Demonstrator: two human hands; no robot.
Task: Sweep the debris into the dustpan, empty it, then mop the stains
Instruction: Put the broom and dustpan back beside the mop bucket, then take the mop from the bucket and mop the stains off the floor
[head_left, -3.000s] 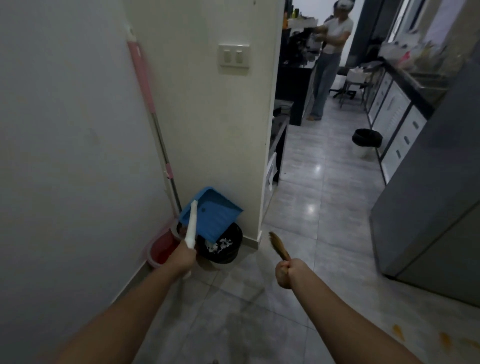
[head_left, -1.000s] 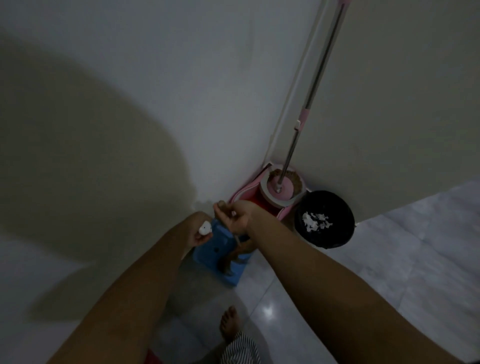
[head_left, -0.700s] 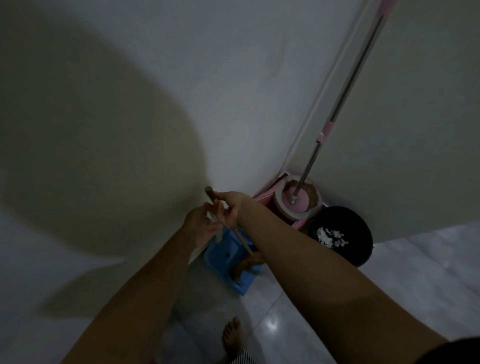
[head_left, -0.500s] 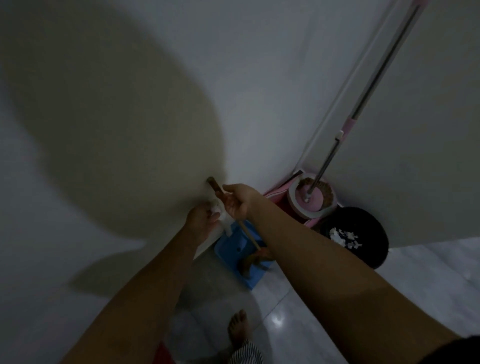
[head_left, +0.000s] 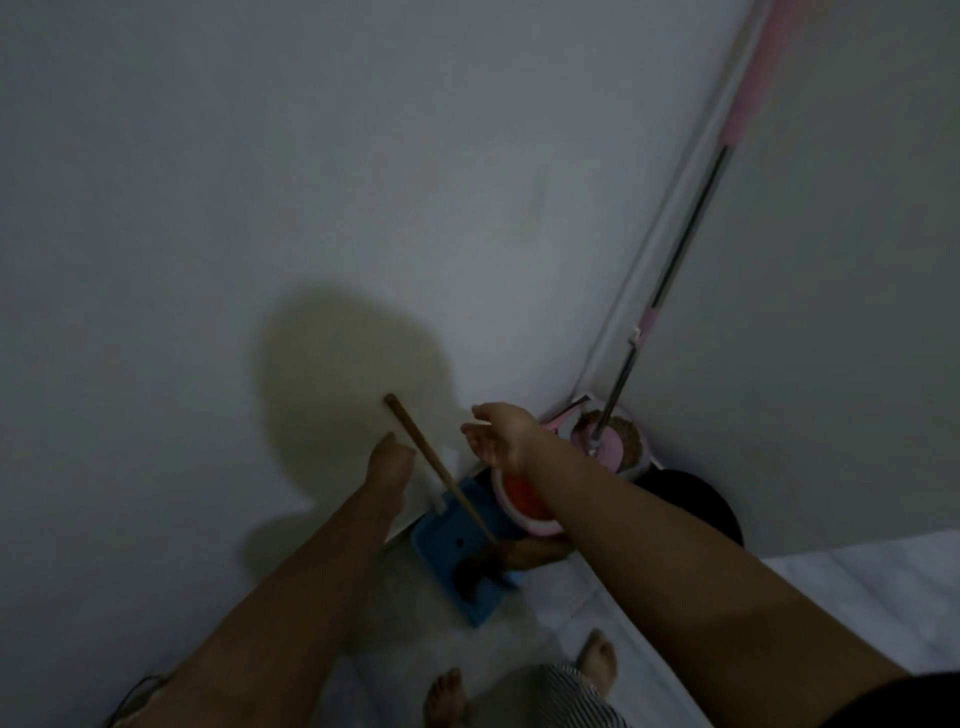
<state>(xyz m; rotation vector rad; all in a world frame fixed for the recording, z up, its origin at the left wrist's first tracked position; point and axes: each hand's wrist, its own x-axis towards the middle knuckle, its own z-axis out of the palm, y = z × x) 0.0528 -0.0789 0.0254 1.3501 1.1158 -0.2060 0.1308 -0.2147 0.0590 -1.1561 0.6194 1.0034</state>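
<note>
The broom stick (head_left: 438, 465) is no longer being gripped. Half a second ago it was being held in the right hand; now it is being left leaning against the wall (head_left: 260, 208), its top end touching the plaster. The right hand (head_left: 493, 434) is being held just right of the stick, fingers spread and slack, with nothing in it. The left hand (head_left: 388, 465), which was at the dustpan's handle, is now being held just left of the stick. Its fingers seem straight and nothing seems gripped, though the dim light makes this hard to confirm.

The blue dustpan (head_left: 452, 540) is being seen on the floor (head_left: 857, 571) at the foot of the wall, between the two forearms, with its white handle (head_left: 441, 501) against the wall. The broom's dark bristles (head_left: 475, 571) are lying on the dustpan.

The black bin (head_left: 701, 512) is being mostly covered by the right forearm, so its contents cannot be seen. The pink and red bucket (head_left: 522, 501) is being partly hidden behind the right wrist. The mop (head_left: 671, 270) is being seen standing in the corner, its pole cut off at the top edge. Bare feet (head_left: 447, 696) and striped trousers (head_left: 571, 696) are being cut off at the bottom.

Both arms are being stretched forward and down toward the corner.
</note>
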